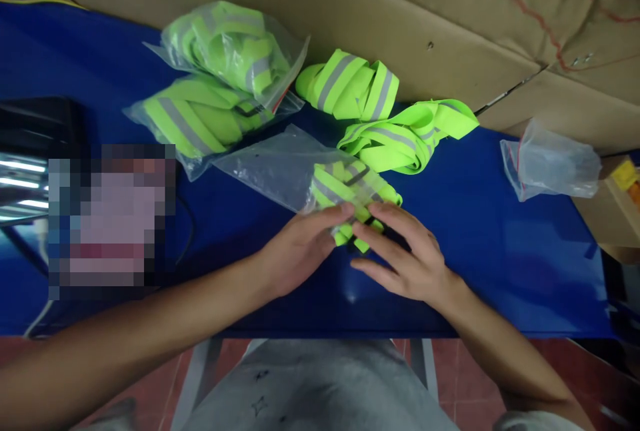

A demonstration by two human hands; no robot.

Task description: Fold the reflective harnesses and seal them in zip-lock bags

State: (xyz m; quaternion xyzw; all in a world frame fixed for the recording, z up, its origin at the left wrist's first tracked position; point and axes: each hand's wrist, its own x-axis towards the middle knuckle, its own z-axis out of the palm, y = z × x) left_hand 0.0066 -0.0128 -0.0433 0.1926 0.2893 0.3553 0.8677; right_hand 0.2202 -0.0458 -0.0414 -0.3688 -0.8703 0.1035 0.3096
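Observation:
A bundle of neon yellow reflective strap (345, 184) with black parts lies partly inside a clear plastic bag (280, 163), whose flat end stretches to the left. My left hand (305, 244) is wrapped round the bundle's left side and lower edge. From the right, my right hand (407, 251) touches the bundle with its fingers spread over the lower right part. Behind it are two loose strap bundles, one coiled upright (350, 86) and one looser (410, 136). Two bagged strap bundles, one above (225, 44) and one below (195, 117), sit at the back left.
A cardboard wall (400, 31) runs along the back of the blue table (515, 271). Clear bags (555, 161) lie at the right beside a cardboard box (613, 211). At the left are a blurred-out object (120, 217), a dark shiny item (30, 164) and cables.

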